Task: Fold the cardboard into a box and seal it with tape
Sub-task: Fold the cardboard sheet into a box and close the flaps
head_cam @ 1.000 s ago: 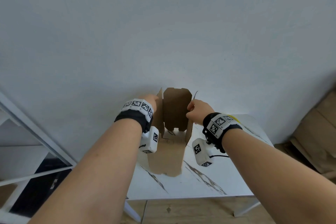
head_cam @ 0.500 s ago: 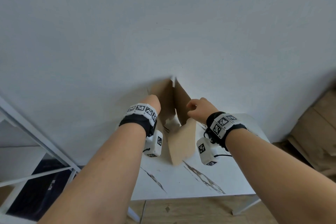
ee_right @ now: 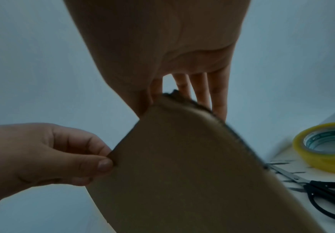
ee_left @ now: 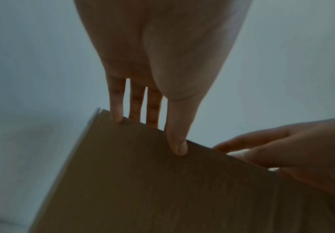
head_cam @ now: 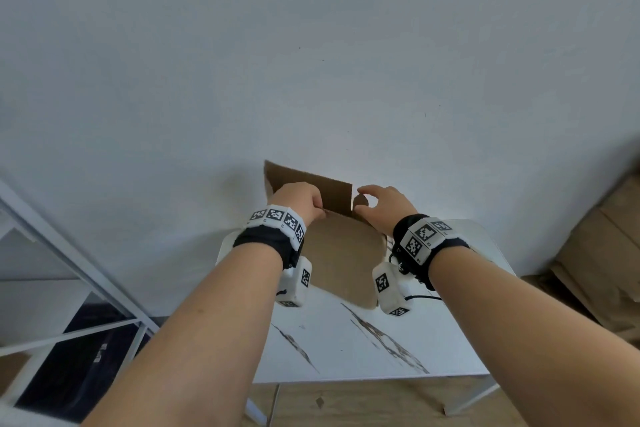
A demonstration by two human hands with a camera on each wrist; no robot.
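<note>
White wall filled most of the head view, with a marble-patterned white table [head_cam: 363,350] pushed against it. On the far left stood a metal shelf frame [head_cam: 69,267]. Next came the left hand [head_cam: 299,201], which pinched the near edge of the cardboard [head_cam: 341,253] between thumb and curled fingers; the left wrist view showed its fingers [ee_left: 116,113] hooked over the top edge and the thumb pressed on the face. The cardboard itself stood over the table between both hands, one panel raised against the wall and a broader one sloping down toward the person. Half a second earlier the sheet had been folded narrow and turned edge-on; it had since been swung round and spread wide, so a flat panel faced the person. That probably meant the sheet was being opened out to find its creases, with no box walls formed yet. The right hand [head_cam: 381,206] held the right edge, thumb and forefinger curved around a small flap. Further right on the table, in the right wrist view, lay a yellow tape roll [ee_right: 326,146] and black-handled scissors [ee_right: 312,190], both untouched, so sealing was still some way off.
</note>
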